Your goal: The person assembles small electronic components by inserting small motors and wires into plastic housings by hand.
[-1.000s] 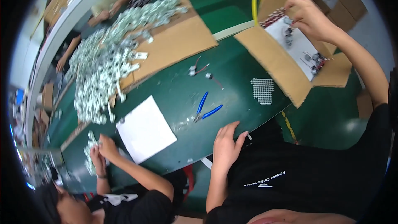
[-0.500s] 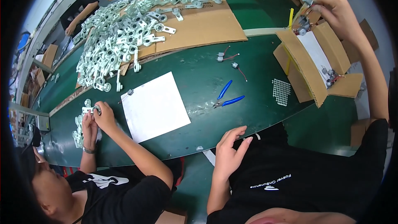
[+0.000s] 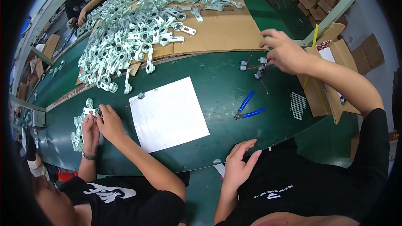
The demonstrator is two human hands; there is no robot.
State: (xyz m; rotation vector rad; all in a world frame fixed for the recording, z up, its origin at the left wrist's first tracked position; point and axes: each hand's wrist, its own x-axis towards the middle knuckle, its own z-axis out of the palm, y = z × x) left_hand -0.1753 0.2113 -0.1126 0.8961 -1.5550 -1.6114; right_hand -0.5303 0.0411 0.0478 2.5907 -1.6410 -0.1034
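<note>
Slanting nearward and rightward, red wire [image 3: 264,86] from motor [image 3: 258,75] near right hand [image 3: 289,54]

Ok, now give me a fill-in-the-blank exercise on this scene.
1. The pliers have ____ handles.
2. The white sheet lies to the ____ of the pliers.
3. The wearer's hand nearest the wired parts is the ____ one.
4. The pale pieces are heaped partly on brown ____.

Missing words: blue; left; right; cardboard.
</note>
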